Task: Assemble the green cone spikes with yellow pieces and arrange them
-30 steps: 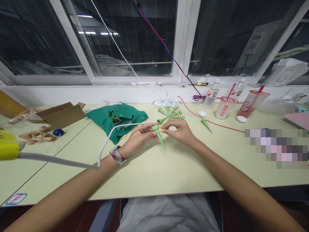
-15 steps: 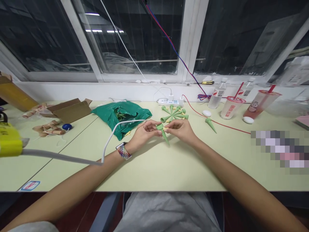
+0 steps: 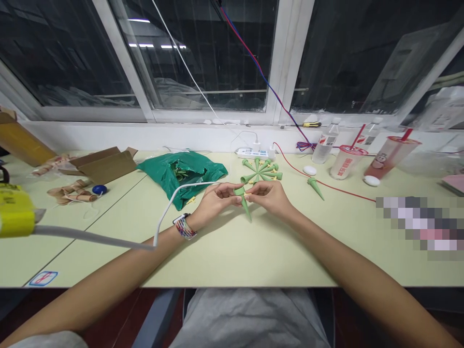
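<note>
- Left hand [image 3: 213, 200]: at frame centre, fingers pinched on the wide end of a green cone [image 3: 243, 202], which is held just above the bench [image 3: 253, 246] with its tip pointing down toward the viewer.
- Right hand [image 3: 270, 195]: fingertips closed on a small yellow piece [image 3: 248, 194] at the cone's open end; its shape is too small to tell.
- Handling (judged): the cone looks like light, stiff moulded plastic, smooth and tapered, so a grip near the tip would slip; the wide rim is the sure hold.
- Count: one cone in hand; one lone cone [image 3: 315, 186] right of centre; a fan of roughly eight cones [image 3: 261, 170] just beyond the hands, exact number unclear.
- Also present: one green bag [image 3: 183, 174] left of centre, two lidded cups [image 3: 346, 162] and two bottles [image 3: 322, 142] at upper right.
</note>
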Available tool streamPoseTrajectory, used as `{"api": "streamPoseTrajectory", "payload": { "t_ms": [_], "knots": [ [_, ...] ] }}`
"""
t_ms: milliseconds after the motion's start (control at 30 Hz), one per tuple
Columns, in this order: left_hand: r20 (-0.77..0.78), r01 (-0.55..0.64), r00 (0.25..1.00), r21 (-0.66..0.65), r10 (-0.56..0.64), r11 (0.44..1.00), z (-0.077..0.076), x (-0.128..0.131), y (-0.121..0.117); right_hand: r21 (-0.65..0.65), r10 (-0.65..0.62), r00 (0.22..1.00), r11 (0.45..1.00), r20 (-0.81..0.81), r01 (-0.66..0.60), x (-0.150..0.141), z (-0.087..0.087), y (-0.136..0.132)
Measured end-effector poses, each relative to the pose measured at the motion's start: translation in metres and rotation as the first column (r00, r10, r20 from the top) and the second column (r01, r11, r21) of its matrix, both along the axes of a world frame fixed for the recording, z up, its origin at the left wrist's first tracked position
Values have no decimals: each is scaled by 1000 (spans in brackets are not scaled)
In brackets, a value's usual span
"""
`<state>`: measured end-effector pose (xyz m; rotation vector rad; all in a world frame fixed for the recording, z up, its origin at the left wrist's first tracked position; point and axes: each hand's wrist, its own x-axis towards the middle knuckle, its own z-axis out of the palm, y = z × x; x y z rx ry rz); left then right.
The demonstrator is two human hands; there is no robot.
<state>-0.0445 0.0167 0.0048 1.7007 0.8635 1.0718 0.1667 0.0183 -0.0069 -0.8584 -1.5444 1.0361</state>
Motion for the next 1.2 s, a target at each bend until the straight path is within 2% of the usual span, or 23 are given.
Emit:
{"api": "streamPoseTrajectory", "payload": {
  "t_ms": [133,233,467,767,933,1067,1133,1200],
  "knots": [
    [116,109,989,-122,-95,986,-5,-2,2,94,-1,996,996,84,-7,0,3,-3],
    [136,137,984,-150,-117,979,-7,-4,4,98,-8,995,995,96,-1,-2,3,-2],
    [78,79,994,-47,-75,996,0,-1,-1,-61,-6,1000,998,-11,5,-4,-1,0],
    [-28,-27,999,89,29,996,-2,1,0,-131,17,998,991,-66,-26,-4,-3,3],
    [-59,-38,997,141,47,989,0,2,2,-69,37,996,997,-83,-43,-6,-5,7],
    [-49,-133,988,220,147,967,4,-2,5,-66,32,997,997,-64,-36,-6,-7,8],
    [23,-192,981,190,191,963,5,-6,9,14,-43,997,999,61,42,-4,-9,5],
    [118,-245,966,138,229,960,5,-10,15,221,-156,948,971,278,95,-4,-14,0]
  ]
}}
